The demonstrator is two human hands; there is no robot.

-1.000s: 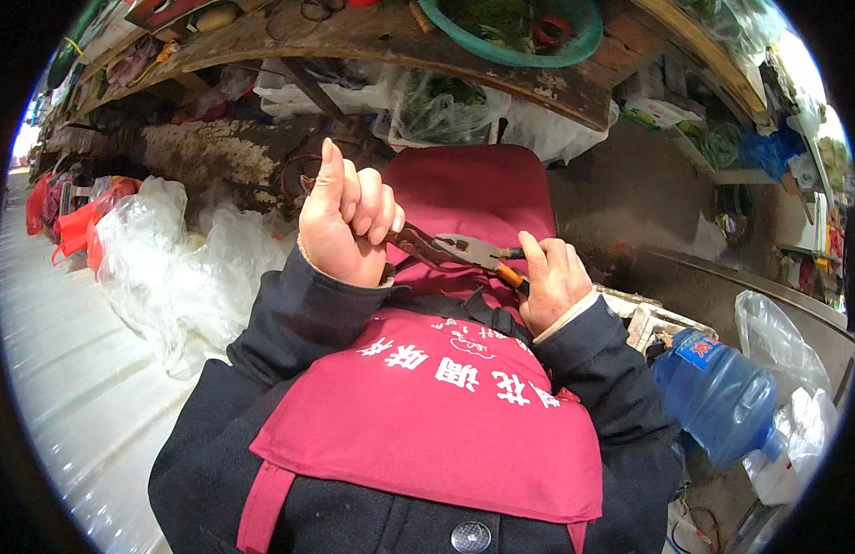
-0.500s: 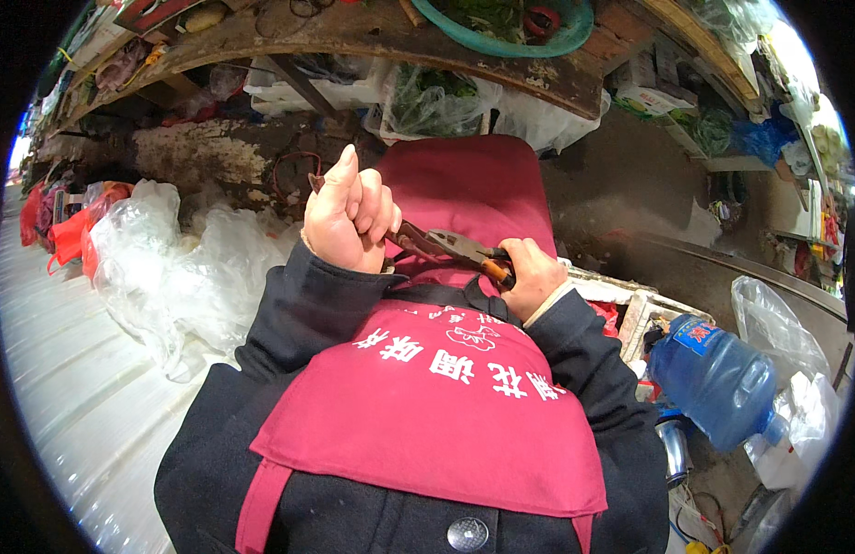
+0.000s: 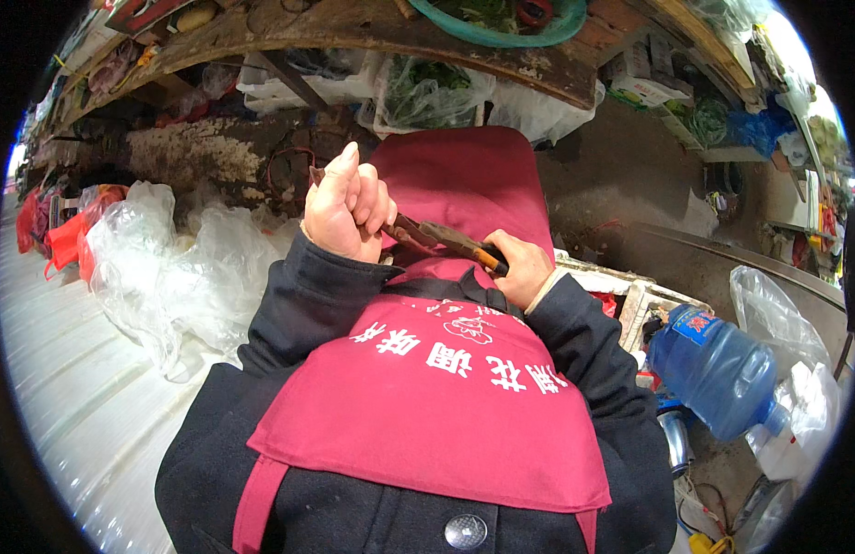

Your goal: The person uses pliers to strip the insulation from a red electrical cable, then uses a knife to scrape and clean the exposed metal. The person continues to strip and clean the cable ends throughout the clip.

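Holding a slender dark-brown strip [image 3: 412, 231] in my left hand [image 3: 347, 205], fingers curled, thumb up, over the maroon apron [image 3: 427, 434]. My right hand [image 3: 521, 268] is wrapped round the orange-and-black handle of a metal hand tool [image 3: 455, 242]; scissors or pliers, cannot tell. Tool head overlaps the strip above the apron; contact unclear. Left of apron: clear plastic bags [image 3: 182, 277]. Right of apron: blue water jug [image 3: 714, 369], lying tilted. Beyond apron's far edge: teal basin [image 3: 524, 41] on wooden bench [image 3: 381, 42].
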